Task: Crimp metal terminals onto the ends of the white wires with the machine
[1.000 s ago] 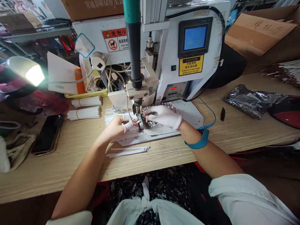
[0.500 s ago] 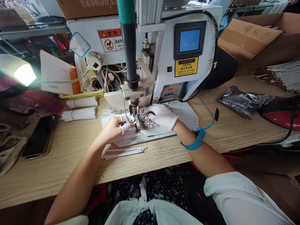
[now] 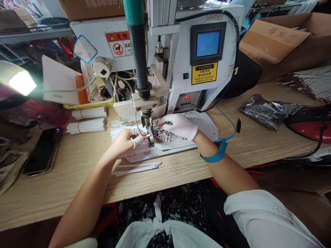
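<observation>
My left hand point(image 3: 126, 138), with white covers on its fingertips, is closed in a pinch just left of the soldering machine's tip point(image 3: 149, 137). White flat strips point(image 3: 116, 134) lie beneath it; what sits between its fingers is too small to make out. My right hand point(image 3: 179, 126) wears a white glove and a blue wristband point(image 3: 216, 154). Its fingers are bent together over a heap of small white-and-dark pieces point(image 3: 165, 136), and whatever they pinch is hidden. The heap lies on the white base plate point(image 3: 207, 129), right of the tip.
Loose strips point(image 3: 137, 168) lie by the table's front edge. Banded bundles point(image 3: 88, 126) and a phone point(image 3: 43, 150) are at left, beside a bright lamp point(image 3: 23, 82). The machine body point(image 3: 178, 79) stands behind. A silvery bag point(image 3: 269, 110) and a cardboard box point(image 3: 276, 41) are at right.
My right hand's fingertips have shifted slightly over the heap. My left hand stays beside the tip. The whole view has moved a little.
</observation>
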A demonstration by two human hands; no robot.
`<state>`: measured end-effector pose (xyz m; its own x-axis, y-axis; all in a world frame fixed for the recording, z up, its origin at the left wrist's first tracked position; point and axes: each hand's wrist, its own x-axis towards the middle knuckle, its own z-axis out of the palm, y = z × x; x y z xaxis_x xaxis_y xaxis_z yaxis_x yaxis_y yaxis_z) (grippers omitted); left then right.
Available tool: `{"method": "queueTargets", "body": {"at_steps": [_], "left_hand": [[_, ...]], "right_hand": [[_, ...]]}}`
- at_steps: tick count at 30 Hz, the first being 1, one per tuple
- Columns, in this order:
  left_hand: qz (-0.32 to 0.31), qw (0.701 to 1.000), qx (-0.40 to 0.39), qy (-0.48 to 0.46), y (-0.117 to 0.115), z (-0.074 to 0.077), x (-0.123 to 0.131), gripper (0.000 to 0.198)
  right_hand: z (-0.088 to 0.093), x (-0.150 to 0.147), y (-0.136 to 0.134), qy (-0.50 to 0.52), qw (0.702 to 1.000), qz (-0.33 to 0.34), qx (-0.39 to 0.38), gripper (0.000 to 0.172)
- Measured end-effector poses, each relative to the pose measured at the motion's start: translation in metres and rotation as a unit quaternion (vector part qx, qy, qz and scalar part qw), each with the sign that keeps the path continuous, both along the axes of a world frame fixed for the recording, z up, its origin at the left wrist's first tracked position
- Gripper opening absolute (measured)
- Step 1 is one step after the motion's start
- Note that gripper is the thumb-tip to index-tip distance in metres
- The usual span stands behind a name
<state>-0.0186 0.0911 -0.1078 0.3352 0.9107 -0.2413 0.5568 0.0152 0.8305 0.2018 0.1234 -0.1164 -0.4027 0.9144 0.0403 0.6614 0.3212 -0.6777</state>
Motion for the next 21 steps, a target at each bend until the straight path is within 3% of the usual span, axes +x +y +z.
{"method": "queueTargets", "body": {"at_steps": [3, 7, 10, 14, 21], "left_hand": [[0.001, 1.0, 0.004, -0.015, 0.001, 0.0, 0.0, 0.032], [0.006, 1.0, 0.003, -0.027, 0.0, 0.002, 0.001, 0.031], [0.02, 0.999, -0.014, -0.032, 0.0, 0.003, 0.002, 0.031], [0.027, 0.998, -0.031, -0.052, 0.0, 0.0, 0.001, 0.03], [0.009, 0.999, -0.01, -0.042, 0.004, 0.001, -0.002, 0.03]], "right_hand": [[-0.008, -0.017, -0.001, -0.041, 0.997, -0.008, 0.062, 0.015], [-0.007, -0.021, -0.005, -0.01, 0.998, -0.001, 0.057, 0.013], [0.0, -0.013, -0.007, 0.111, 0.993, -0.016, -0.049, 0.006], [0.005, -0.006, -0.008, 0.252, 0.938, -0.021, -0.237, 0.009], [0.0, -0.016, -0.007, 0.348, 0.886, -0.028, -0.306, 0.011]]}}
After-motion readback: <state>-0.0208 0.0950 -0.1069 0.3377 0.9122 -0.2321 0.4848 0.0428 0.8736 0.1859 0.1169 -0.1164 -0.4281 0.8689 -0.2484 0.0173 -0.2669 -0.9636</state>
